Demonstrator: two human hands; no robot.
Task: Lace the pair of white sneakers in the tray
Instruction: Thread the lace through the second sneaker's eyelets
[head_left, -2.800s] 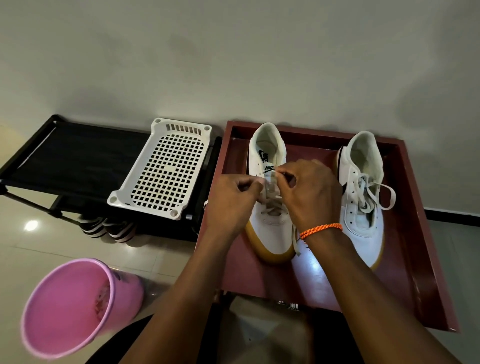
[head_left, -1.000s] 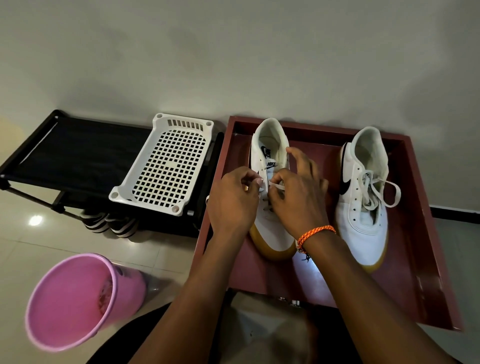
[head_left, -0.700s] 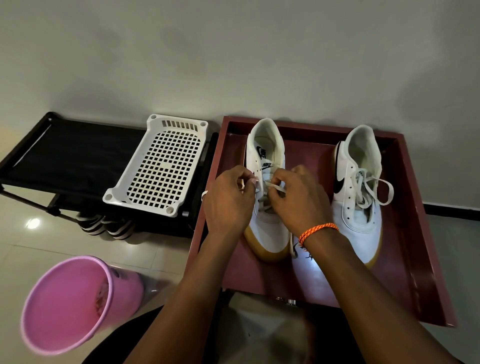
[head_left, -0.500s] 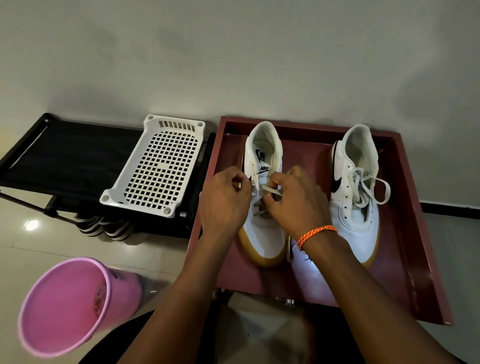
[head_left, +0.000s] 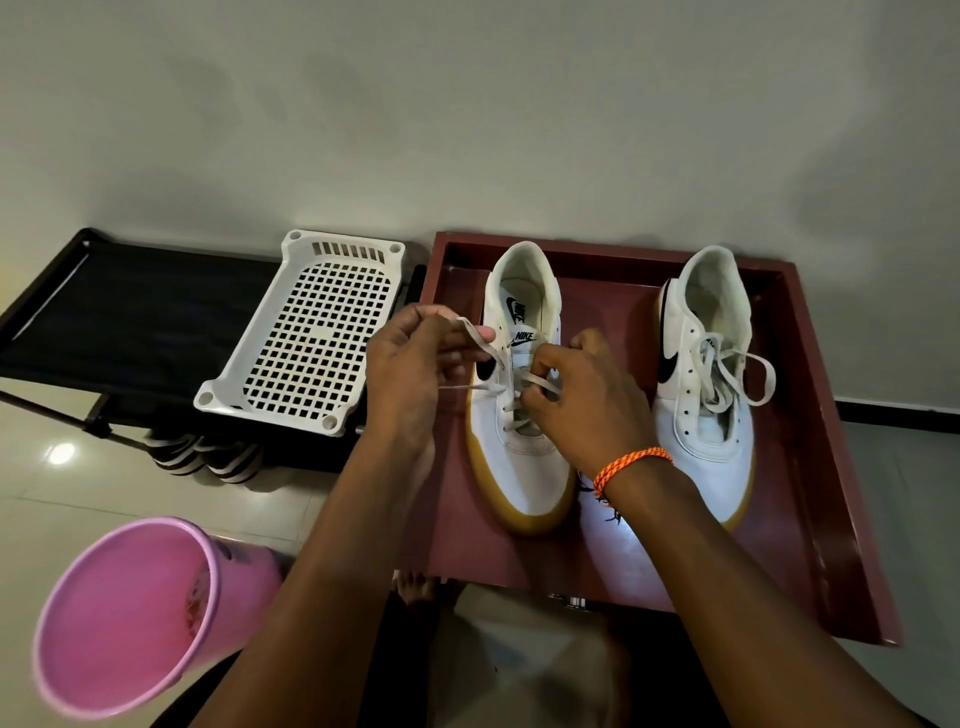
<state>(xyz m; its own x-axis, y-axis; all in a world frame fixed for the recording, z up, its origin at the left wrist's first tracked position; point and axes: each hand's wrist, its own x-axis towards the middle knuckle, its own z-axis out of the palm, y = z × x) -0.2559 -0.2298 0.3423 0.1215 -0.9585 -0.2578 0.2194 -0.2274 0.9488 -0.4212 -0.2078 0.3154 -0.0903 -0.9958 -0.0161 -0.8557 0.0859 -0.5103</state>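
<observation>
Since half a second ago the left hand (head_left: 415, 364) draws its pinched lace (head_left: 475, 332) leftward; the right hand (head_left: 582, 400) pinches lace over the left sneaker (head_left: 524, 457), mid-frame in the tray (head_left: 831, 467).

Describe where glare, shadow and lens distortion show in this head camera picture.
Head view: glare patches on the floor tiles and on the tray floor beside the right hand; soft shadows on the wall; wide-angle bending skews the tray's edges.

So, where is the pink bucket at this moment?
In the head view the pink bucket stands on the floor at lower left, beside the person's left forearm and in front of the white plastic basket.
</observation>
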